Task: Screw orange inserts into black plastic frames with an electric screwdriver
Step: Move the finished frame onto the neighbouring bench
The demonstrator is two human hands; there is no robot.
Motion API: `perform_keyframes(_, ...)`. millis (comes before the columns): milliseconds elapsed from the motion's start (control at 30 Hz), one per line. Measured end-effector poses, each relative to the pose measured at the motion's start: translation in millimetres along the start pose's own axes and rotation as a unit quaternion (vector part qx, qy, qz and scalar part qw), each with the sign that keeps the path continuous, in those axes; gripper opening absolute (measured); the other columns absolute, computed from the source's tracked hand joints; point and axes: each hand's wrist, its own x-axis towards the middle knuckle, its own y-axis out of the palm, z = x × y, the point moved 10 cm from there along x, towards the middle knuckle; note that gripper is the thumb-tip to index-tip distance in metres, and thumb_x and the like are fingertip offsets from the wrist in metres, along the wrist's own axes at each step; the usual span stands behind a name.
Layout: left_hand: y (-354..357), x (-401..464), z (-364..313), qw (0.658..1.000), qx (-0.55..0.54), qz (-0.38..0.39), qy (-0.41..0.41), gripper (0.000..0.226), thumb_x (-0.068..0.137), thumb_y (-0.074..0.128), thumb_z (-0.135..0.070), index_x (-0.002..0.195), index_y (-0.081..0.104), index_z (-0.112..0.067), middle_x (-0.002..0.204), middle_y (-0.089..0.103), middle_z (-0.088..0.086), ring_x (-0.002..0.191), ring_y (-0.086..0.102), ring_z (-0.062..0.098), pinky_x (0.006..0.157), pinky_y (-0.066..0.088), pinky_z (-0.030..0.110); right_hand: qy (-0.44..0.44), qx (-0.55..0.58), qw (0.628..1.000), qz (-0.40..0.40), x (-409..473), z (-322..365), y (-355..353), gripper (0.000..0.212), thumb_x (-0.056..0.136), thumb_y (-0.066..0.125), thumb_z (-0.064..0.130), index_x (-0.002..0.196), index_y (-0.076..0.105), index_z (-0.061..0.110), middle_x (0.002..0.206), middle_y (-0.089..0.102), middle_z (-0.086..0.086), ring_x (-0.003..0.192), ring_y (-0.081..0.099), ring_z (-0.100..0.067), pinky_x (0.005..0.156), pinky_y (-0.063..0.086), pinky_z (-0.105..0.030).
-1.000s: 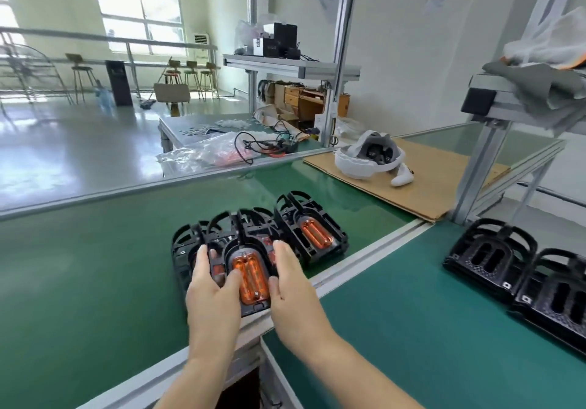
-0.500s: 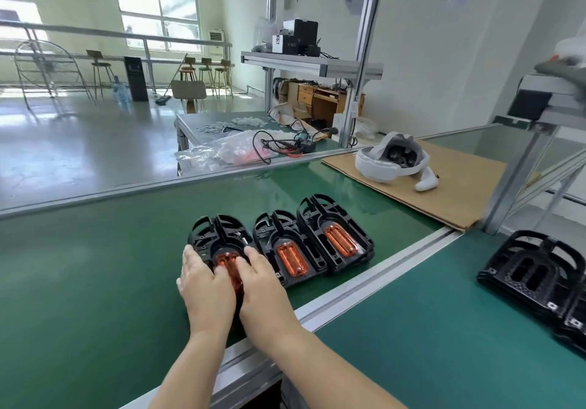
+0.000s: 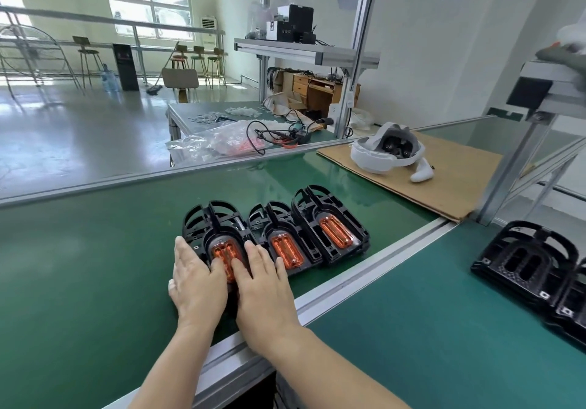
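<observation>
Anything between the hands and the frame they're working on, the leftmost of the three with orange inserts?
Nothing visible. The left hand and right hand already lie flat on the leftmost black plastic frame, thumbs touching its orange translucent insert. The two neighbouring black frames with inserts sit to the right, clear of the hands.

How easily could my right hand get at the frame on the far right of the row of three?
Probably easily. The right hand lies flat on the leftmost frame, and the rightmost frame sits two places along with only the middle frame between, nothing covering it.
</observation>
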Motion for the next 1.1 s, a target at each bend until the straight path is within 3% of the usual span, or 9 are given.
perform_keyframes(267,-9,-5,-15,0.995,0.087,-0.036,0.04,0.077,0.094,0.052,-0.025,0.151,0.002,-0.007,0.159,0.007,0.01,0.145,0.008,0.028,0.116,0.004,0.049,0.021,0.005,1.0,-0.011,-10,-10,-7,0.069,0.096,0.043,0.008,0.155,0.01,0.025,0.163,-0.002,-0.003,0.149,-0.011,-0.019,0.114,-0.019,-0.043)
perform_keyframes(400,-9,-23,-40,0.984,0.114,-0.065,0.116,0.07,0.094,0.048,-0.014,0.15,0.008,-0.004,0.159,0.011,0.012,0.146,0.008,0.028,0.116,0.001,0.049,0.079,0.016,0.996,-0.027,-24,-32,-13,0.066,0.099,0.038,0.008,0.155,0.007,0.024,0.163,-0.004,0.001,0.148,-0.012,-0.016,0.114,-0.018,-0.045)
perform_keyframes(567,7,-57,-72,0.971,0.107,-0.06,0.204,0.068,0.089,0.047,0.0,0.15,0.018,-0.007,0.158,0.014,0.008,0.146,0.01,0.025,0.118,-0.002,0.04,0.17,0.025,0.985,0.008,-58,-70,-13,0.06,0.104,0.026,0.016,0.155,-0.005,0.025,0.162,-0.012,0.006,0.147,-0.016,-0.013,0.115,-0.015,-0.051)
perform_keyframes(767,52,-108,-103,0.951,0.069,0.026,0.301,0.072,0.081,0.043,0.017,0.147,0.03,-0.01,0.157,0.018,0.006,0.144,0.017,0.021,0.119,0.009,0.032,0.283,0.043,0.958,-0.005,-122,-127,-36,0.06,0.105,0.021,0.021,0.153,-0.014,0.029,0.16,-0.018,0.013,0.146,-0.018,-0.007,0.115,-0.015,-0.051)
perform_keyframes(867,84,-136,-112,0.94,0.068,0.09,0.323,0.074,0.084,0.039,0.013,0.15,0.022,-0.018,0.158,0.011,-0.004,0.145,0.008,0.014,0.118,0.0,0.022,0.34,0.039,0.939,-0.038,-161,-160,-60,0.059,0.105,0.019,0.024,0.152,-0.016,0.029,0.159,-0.021,0.014,0.146,-0.018,-0.005,0.115,-0.015,-0.048)
perform_keyframes(1100,165,-222,-140,0.894,0.077,0.226,0.38,0.08,0.086,0.033,0.008,0.151,0.005,-0.03,0.159,-0.008,-0.01,0.145,-0.007,0.009,0.115,-0.01,0.022,0.438,0.012,0.893,-0.106,-251,-225,-113,0.055,0.106,0.017,0.029,0.152,-0.014,0.028,0.159,-0.02,0.014,0.146,-0.018,-0.005,0.114,-0.017,-0.047)
